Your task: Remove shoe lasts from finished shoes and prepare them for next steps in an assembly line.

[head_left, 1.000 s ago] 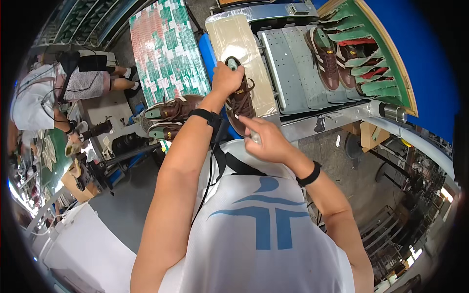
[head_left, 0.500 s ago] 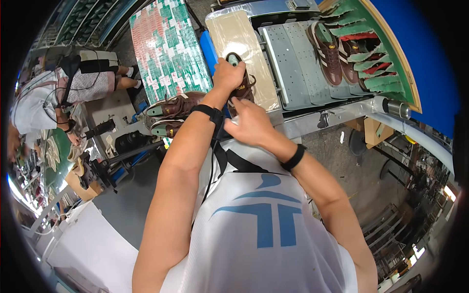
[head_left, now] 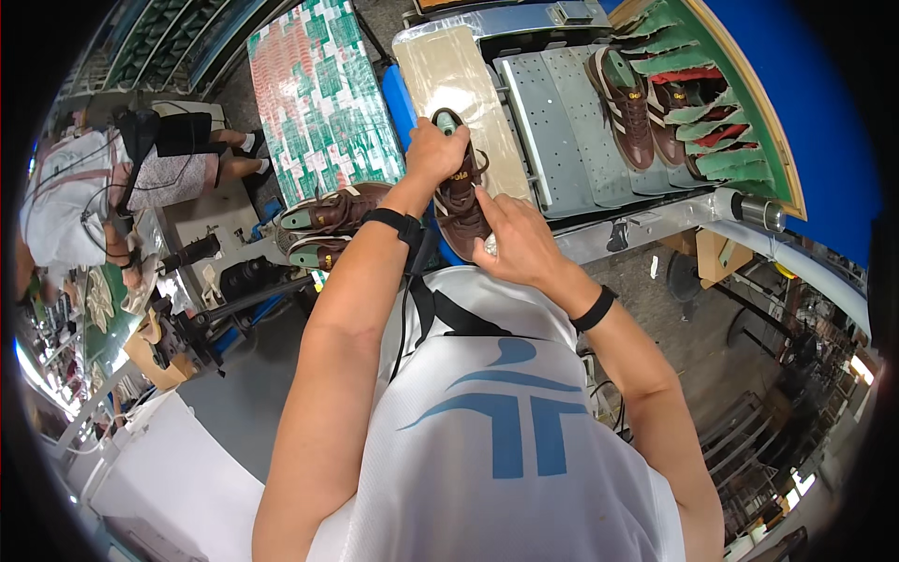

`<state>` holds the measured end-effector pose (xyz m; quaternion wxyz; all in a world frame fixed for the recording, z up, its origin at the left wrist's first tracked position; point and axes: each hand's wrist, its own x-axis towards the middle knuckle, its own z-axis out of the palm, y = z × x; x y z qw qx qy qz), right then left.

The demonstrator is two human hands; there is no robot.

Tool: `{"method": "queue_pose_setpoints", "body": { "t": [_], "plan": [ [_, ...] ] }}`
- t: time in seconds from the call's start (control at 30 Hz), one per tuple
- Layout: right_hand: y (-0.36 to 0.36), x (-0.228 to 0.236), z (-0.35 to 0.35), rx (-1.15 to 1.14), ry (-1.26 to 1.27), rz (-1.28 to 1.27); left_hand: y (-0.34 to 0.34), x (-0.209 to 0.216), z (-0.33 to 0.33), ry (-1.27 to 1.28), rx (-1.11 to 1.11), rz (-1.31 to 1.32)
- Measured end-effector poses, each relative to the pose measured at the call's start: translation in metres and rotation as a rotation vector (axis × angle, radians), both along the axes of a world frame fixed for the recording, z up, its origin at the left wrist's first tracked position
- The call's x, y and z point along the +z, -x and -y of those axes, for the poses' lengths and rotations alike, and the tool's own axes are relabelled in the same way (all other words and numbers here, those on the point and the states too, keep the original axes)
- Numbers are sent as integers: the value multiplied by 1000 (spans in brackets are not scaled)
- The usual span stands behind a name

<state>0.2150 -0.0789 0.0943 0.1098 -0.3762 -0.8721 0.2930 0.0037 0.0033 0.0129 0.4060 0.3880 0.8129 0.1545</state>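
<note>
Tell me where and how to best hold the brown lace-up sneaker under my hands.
Probably best: grip the brown lace-up sneaker by its heel collar, coming from your left with the left hand. The toe points toward you, leaving the laces open to the right hand.

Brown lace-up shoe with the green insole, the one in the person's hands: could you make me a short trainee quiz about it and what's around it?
1. True or false: the right hand grips the heel end of the brown lace-up shoe.
2. Which end of that shoe points toward the person's body?
A) toe
B) heel
3. Fill in: the grey platform of perforated plates lies to the person's ____ of that shoe.

Key:
1. False; the left hand does.
2. A
3. right
</note>
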Motion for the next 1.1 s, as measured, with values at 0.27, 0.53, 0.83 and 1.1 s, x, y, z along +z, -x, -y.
{"method": "queue_pose_setpoints", "body": {
  "t": [0.27, 0.53, 0.83, 1.1],
  "plan": [
    [-4, 7, 17, 99, -68, 142, 1, -2, 3, -56, 43, -31],
    [-6, -7, 0, 61, -118, 252, 2, 1, 2, -1, 23, 49],
    [-15, 19, 24, -21, 4, 177, 6, -7, 4, -61, 61, 49],
    [-58, 1, 47, -390, 276, -18, -31, -3, 78, -445, 121, 220]
  ]
}}
